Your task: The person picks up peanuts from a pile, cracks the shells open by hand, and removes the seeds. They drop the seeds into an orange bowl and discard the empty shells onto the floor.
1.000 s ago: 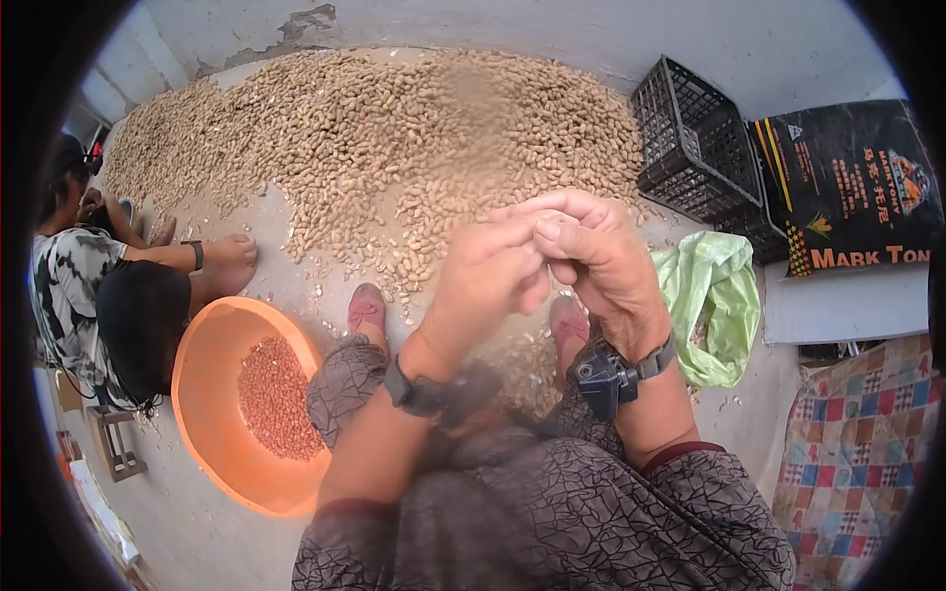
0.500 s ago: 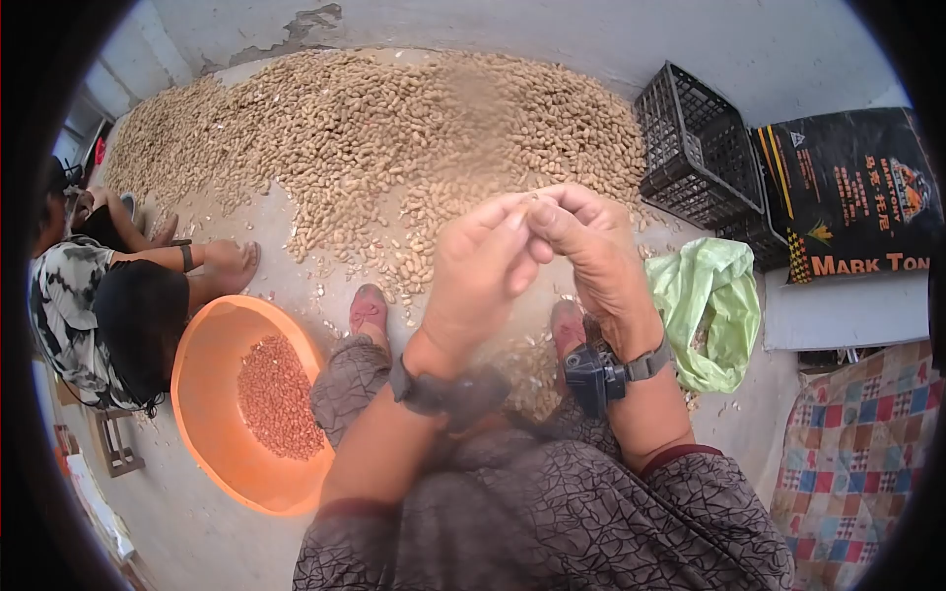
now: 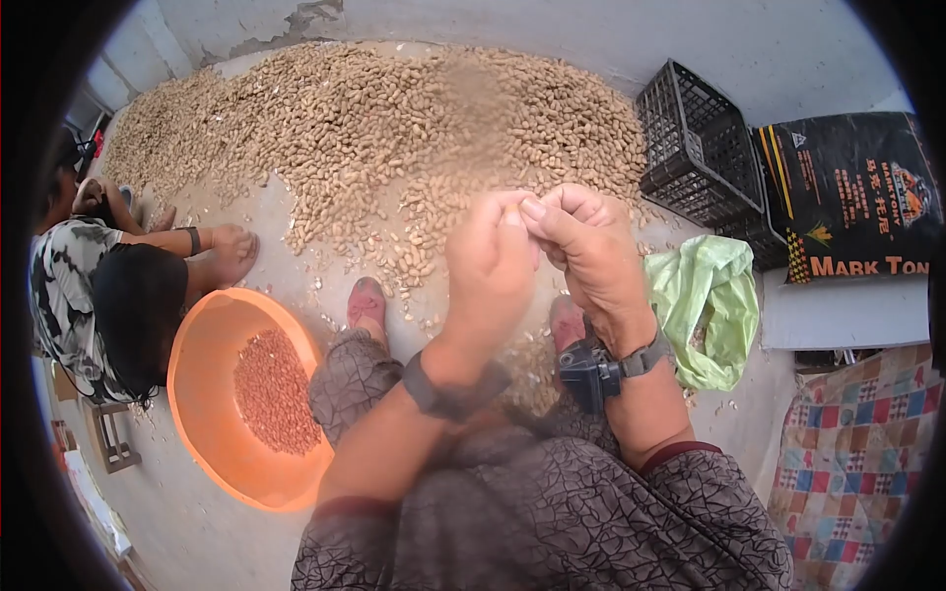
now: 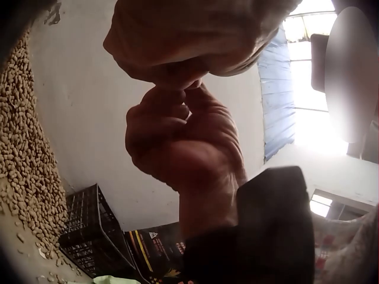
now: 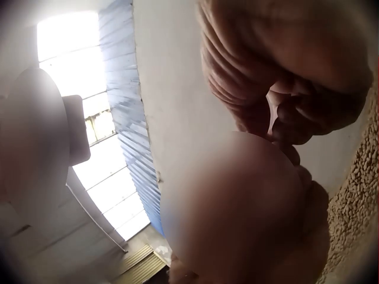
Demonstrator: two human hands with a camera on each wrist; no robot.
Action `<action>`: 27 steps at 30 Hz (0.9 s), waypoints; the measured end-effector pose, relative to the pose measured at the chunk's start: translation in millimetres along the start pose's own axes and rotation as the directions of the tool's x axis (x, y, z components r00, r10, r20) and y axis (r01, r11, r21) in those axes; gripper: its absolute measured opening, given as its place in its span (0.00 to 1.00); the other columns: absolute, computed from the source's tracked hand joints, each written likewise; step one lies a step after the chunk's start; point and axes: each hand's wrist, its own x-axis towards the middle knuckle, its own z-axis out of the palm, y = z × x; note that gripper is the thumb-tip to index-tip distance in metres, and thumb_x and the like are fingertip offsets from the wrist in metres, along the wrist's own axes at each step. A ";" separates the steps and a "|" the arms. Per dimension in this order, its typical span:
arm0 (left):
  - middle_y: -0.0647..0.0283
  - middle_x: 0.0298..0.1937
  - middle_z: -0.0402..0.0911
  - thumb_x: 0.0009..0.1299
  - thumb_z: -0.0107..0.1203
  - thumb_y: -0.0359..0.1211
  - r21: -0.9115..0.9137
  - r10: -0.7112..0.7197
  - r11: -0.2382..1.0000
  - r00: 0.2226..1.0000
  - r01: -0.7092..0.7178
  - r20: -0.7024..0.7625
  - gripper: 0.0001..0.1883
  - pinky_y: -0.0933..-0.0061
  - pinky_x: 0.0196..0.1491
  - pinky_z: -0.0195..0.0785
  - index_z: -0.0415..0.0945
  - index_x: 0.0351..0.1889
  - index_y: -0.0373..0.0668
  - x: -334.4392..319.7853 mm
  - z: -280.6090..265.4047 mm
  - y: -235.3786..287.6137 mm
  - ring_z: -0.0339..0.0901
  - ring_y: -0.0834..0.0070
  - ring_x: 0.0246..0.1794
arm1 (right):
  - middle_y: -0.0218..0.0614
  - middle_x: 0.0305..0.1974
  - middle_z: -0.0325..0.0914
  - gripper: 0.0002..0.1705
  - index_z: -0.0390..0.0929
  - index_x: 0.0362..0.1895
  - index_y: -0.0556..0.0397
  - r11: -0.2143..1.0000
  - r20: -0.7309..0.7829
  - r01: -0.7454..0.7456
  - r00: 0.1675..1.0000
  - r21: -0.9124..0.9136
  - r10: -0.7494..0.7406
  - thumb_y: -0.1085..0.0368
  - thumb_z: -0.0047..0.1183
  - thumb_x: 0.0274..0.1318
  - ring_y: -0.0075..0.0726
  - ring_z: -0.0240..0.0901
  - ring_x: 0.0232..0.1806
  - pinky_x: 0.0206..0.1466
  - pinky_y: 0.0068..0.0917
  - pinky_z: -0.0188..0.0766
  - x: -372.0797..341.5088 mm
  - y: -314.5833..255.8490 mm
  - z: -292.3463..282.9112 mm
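In the head view my left hand [image 3: 486, 281] and right hand [image 3: 598, 258] meet fingertip to fingertip, raised in front of the peanut heap [image 3: 374, 128]. Thumbs and forefingers of both pinch a small peanut, almost wholly hidden by the fingertips. From the left wrist, the right hand [image 4: 183, 139] shows curled fingers below the left one. The right wrist view has the left hand [image 5: 254, 207] blurred in front, its tips against the right fingers. Left of my knees, an orange basin [image 3: 202, 414] holds shelled red peanuts [image 3: 276, 394].
A light green plastic bag [image 3: 724, 295] lies to the right, below black crates [image 3: 690, 143]. Beside them is a black printed sack [image 3: 847, 197]. Another person [image 3: 89, 276] sits at the left. Shells [image 3: 532, 374] litter the floor between my feet, and a patchwork cloth [image 3: 857, 443] is at lower right.
My left hand has turned, its thumb now pointing more upward. The small tan piece seen between the fingertips half a second ago is now mostly covered. The joined fingertips have shifted slightly left.
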 end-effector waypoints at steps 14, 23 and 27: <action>0.71 0.20 0.65 0.71 0.37 0.29 0.272 0.082 0.960 0.995 -0.064 -0.055 0.10 0.88 0.15 0.50 0.69 0.42 0.35 5.3 -11.9 -9.1 0.57 0.88 0.15 | 0.37 0.20 0.74 0.07 0.72 0.26 0.63 0.988 -0.109 0.086 0.991 0.126 -0.072 0.72 0.49 0.55 0.24 0.69 0.18 0.18 0.18 0.65 -4.6 12.3 19.7; 0.70 0.25 0.67 0.72 0.37 0.30 -0.209 -0.115 0.970 0.992 0.124 0.055 0.14 0.89 0.13 0.49 0.66 0.50 0.32 8.9 -9.2 12.5 0.57 0.91 0.16 | 0.31 0.22 0.75 0.09 0.74 0.31 0.61 0.998 -0.047 -0.030 0.998 0.064 0.033 0.66 0.49 0.55 0.18 0.69 0.20 0.20 0.14 0.59 -1.3 4.9 3.7; 0.69 0.24 0.68 0.72 0.38 0.31 -0.354 -0.213 0.895 0.958 0.270 0.194 0.15 0.89 0.13 0.50 0.67 0.51 0.32 10.4 -12.8 13.5 0.57 0.90 0.15 | 0.30 0.23 0.76 0.10 0.75 0.34 0.62 0.998 0.007 -0.053 0.999 0.030 0.053 0.66 0.50 0.54 0.16 0.69 0.22 0.22 0.12 0.58 -0.2 4.4 -8.4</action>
